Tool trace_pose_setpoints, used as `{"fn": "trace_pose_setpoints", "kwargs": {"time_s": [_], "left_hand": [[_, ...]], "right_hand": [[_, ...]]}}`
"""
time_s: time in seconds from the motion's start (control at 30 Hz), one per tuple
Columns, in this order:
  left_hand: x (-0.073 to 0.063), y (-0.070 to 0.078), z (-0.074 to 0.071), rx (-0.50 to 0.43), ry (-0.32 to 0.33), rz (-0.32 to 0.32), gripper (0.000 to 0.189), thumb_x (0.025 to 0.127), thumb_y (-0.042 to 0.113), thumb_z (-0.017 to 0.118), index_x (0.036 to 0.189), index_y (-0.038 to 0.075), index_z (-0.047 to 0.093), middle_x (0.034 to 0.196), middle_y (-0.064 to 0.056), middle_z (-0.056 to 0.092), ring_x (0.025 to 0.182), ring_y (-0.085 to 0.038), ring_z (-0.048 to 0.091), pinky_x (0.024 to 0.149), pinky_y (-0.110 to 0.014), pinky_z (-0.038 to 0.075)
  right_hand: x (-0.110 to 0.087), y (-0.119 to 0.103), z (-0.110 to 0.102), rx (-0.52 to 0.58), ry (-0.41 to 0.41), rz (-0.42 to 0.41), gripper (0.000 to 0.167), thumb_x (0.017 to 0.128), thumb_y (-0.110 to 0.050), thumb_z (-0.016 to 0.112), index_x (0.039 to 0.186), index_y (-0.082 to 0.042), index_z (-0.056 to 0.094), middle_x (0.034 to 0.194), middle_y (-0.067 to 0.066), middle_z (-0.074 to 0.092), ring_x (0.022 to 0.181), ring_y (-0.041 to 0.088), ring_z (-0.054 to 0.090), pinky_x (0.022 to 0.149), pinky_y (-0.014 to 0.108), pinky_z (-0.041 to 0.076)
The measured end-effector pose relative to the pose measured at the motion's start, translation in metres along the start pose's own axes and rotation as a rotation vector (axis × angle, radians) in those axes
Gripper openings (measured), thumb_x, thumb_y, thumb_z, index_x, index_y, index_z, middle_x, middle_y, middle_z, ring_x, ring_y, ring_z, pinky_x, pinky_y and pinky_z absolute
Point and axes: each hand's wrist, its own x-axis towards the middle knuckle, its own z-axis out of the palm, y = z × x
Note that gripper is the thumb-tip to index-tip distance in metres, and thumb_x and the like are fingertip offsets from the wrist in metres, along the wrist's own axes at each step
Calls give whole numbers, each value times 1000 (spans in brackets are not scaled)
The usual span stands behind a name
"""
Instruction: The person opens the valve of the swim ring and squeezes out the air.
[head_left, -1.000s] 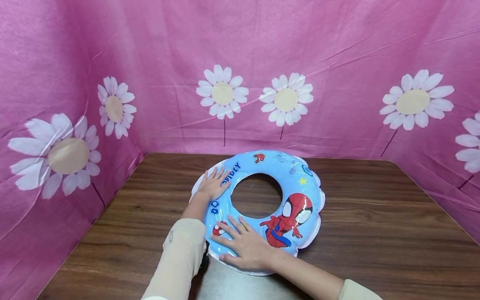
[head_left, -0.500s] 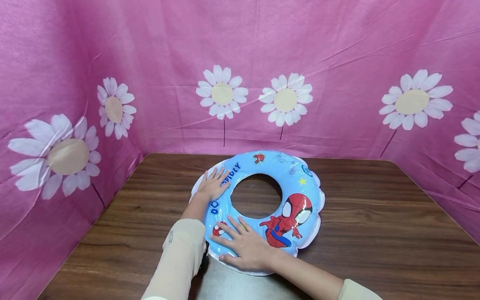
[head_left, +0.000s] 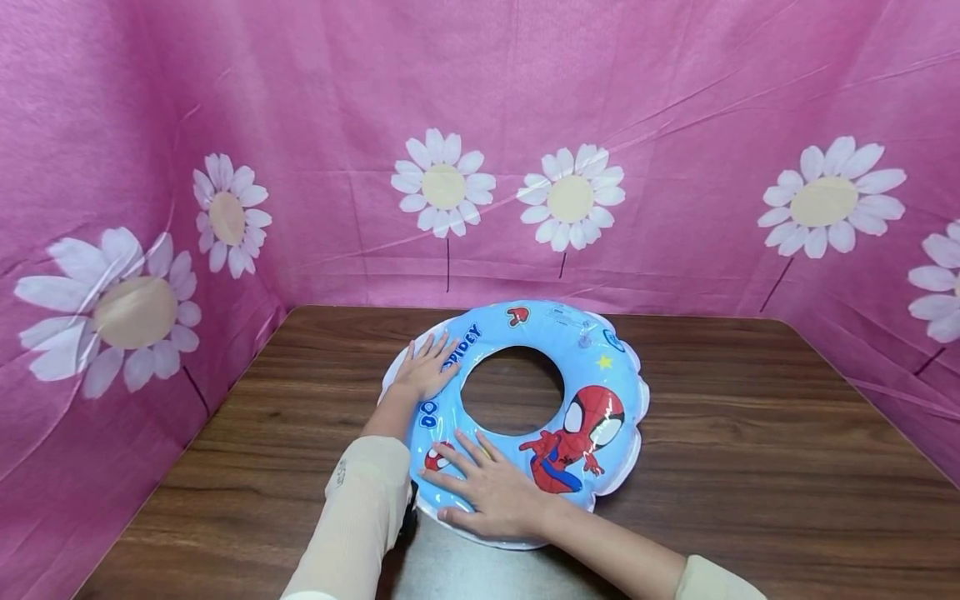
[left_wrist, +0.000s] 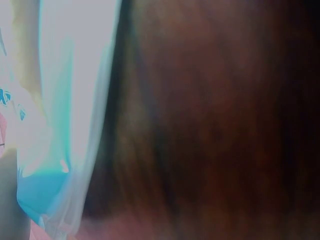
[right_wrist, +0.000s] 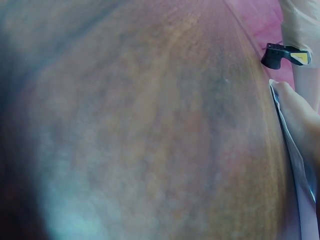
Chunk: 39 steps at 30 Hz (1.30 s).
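A blue inflatable swim ring (head_left: 525,325) with a white scalloped edge and a red cartoon figure lies inflated on the table. My left hand (head_left: 429,369) rests on its left side with fingers straight, partly covering the printed lettering. On the near side, my right hand (head_left: 495,493) lies with fingers spread over the ring. In the left wrist view the ring (left_wrist: 57,100) shows as a blurred blue and white band at the left. The right wrist view holds part of my right hand (right_wrist: 302,120) along the ring's pale edge (right_wrist: 290,135).
The brown wood-grain table (head_left: 750,433) extends to both sides of the ring. Pink cloth (head_left: 675,83) printed with white daisies hangs behind it and along both sides. A black wrist camera (right_wrist: 282,55) sits on the left sleeve.
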Motion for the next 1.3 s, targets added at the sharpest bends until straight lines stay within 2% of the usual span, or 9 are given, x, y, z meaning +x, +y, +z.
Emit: {"fn": "trace_pose_setpoints", "kwargs": {"time_s": [0.8, 0.97, 1.3], "left_hand": [[0, 0, -2, 2, -6, -7, 57, 98, 48, 20, 149, 23, 12, 153, 1, 4, 138, -22, -2, 107, -46, -5], [1, 4, -4, 2, -3, -1, 57, 98, 48, 20, 149, 23, 13, 153, 1, 4, 138, -22, -2, 107, -46, -4], [0, 3, -2, -5, -10, 7, 58, 97, 49, 20, 149, 23, 13, 153, 1, 4, 138, -24, -2, 107, -48, -3]], "right_hand": [[1, 1, 2, -2, -2, 5, 58, 93, -59, 18, 147, -35, 19, 152, 1, 16, 137, 31, 4, 105, 54, 10], [-1, 1, 0, -5, 4, 8, 58, 94, -58, 18, 147, -35, 20, 152, 1, 16, 137, 31, 5, 105, 53, 10], [-4, 0, -1, 26, -4, 2, 57, 94, -57, 20, 147, -34, 20, 152, 1, 14, 137, 30, 5, 105, 54, 9]]}}
